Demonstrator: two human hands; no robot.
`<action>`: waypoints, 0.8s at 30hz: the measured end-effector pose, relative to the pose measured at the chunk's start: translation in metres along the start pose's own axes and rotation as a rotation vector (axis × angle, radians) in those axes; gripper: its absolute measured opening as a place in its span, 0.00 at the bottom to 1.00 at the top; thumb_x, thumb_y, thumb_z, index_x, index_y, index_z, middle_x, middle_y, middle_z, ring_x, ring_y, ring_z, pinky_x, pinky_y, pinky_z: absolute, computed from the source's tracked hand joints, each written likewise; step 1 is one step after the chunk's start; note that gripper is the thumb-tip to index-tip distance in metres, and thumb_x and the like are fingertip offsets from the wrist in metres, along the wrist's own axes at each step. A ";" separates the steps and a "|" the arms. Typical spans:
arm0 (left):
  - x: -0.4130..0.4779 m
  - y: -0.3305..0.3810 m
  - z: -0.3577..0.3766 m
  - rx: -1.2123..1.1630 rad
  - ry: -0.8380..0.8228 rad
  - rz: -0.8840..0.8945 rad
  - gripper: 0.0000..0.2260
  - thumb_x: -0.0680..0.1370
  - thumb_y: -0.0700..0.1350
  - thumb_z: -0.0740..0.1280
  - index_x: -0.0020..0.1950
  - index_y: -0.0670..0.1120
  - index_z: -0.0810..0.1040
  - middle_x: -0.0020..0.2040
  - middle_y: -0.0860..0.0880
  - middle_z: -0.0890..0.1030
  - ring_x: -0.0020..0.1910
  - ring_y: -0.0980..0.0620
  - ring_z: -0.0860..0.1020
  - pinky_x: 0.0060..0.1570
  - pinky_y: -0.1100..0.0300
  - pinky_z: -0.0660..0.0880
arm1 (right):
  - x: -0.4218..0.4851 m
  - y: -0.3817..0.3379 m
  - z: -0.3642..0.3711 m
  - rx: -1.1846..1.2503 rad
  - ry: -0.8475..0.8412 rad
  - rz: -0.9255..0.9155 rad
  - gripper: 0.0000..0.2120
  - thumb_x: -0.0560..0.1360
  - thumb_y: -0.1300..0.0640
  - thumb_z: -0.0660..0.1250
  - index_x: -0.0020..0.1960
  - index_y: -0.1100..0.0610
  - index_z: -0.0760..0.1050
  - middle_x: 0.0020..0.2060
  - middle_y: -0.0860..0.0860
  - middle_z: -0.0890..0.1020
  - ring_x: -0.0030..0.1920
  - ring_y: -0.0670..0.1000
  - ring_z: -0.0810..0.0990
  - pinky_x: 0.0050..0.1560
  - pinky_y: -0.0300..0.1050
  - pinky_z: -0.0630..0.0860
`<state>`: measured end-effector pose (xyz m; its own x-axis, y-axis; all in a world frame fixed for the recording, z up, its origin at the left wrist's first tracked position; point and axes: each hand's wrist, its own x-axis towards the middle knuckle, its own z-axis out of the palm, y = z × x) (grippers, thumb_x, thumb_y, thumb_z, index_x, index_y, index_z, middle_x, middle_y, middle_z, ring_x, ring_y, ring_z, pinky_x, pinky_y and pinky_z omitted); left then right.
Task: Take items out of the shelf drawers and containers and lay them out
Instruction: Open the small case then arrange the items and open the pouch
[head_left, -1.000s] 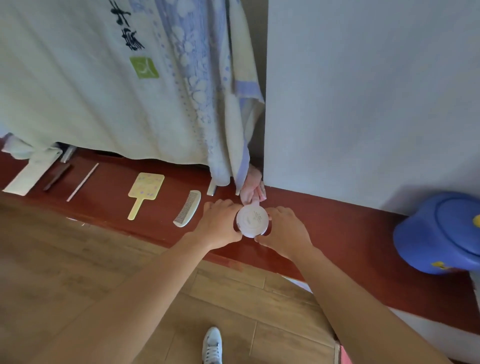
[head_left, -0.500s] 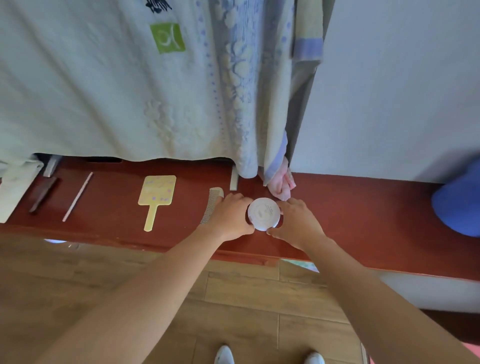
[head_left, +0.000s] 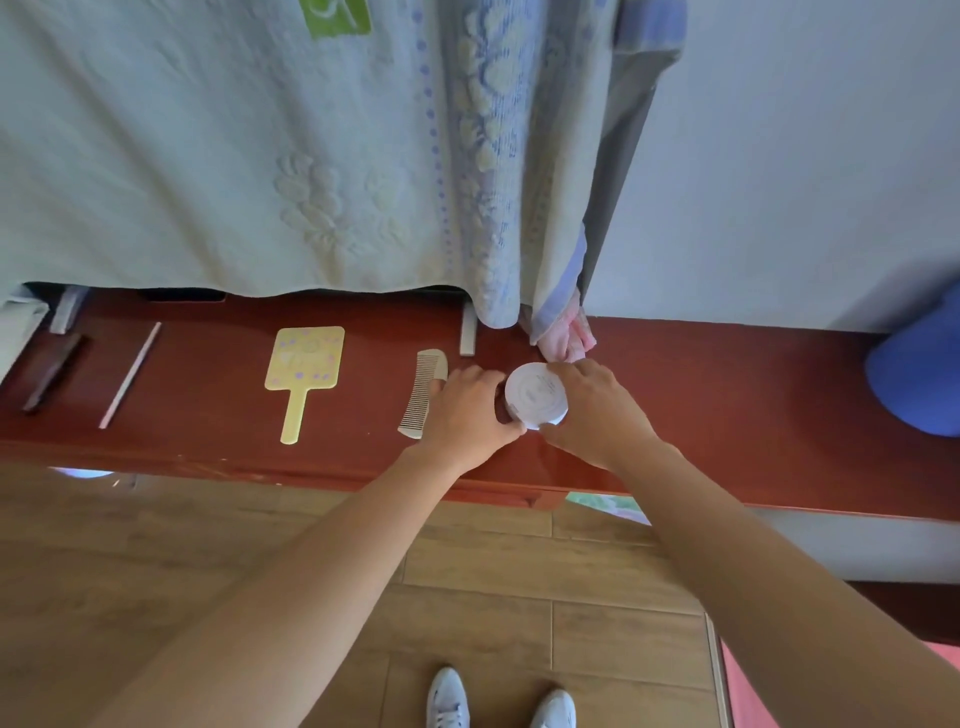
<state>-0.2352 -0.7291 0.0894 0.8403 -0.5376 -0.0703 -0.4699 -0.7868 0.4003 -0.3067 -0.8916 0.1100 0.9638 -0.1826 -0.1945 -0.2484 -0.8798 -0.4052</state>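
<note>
A small round white jar stands on the red-brown wooden ledge. My left hand curls round its left side and my right hand curls round its right side and lid. Laid out in a row to the left are a pale comb, a yellow hand mirror, a thin pale stick and a dark comb.
A pale green and blue towel cloth hangs over the shelf behind the ledge. A pink cloth pokes out beneath it. A blue container sits at the right edge. Below lies wooden floor with my white shoes.
The view has swung, so the ledge appears more level and lower in frame. Both hands have stayed on the white jar; the jar has hardly shifted on the ledge.
</note>
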 end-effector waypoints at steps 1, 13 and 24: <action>-0.001 0.000 -0.001 -0.011 0.005 -0.006 0.22 0.69 0.60 0.71 0.57 0.50 0.78 0.51 0.52 0.79 0.55 0.49 0.75 0.56 0.50 0.67 | -0.001 0.001 -0.002 -0.014 -0.005 0.009 0.37 0.70 0.49 0.75 0.74 0.55 0.65 0.65 0.55 0.73 0.66 0.56 0.70 0.62 0.52 0.73; -0.010 0.004 0.003 -0.032 0.052 -0.032 0.22 0.67 0.62 0.72 0.57 0.53 0.77 0.49 0.56 0.78 0.54 0.52 0.75 0.54 0.52 0.65 | 0.003 -0.010 -0.007 -0.121 0.004 -0.091 0.26 0.69 0.43 0.74 0.60 0.55 0.73 0.60 0.52 0.73 0.59 0.55 0.71 0.51 0.47 0.74; 0.002 -0.004 0.006 -0.016 -0.062 0.010 0.28 0.67 0.64 0.71 0.65 0.58 0.75 0.54 0.57 0.76 0.58 0.52 0.70 0.54 0.52 0.61 | 0.007 -0.012 -0.016 -0.064 -0.068 -0.057 0.27 0.66 0.47 0.76 0.61 0.53 0.74 0.53 0.55 0.77 0.46 0.52 0.72 0.43 0.43 0.71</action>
<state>-0.2332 -0.7287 0.0823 0.8166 -0.5640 -0.1226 -0.4736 -0.7762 0.4162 -0.2958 -0.8896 0.1277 0.9669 -0.1029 -0.2336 -0.1842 -0.9147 -0.3596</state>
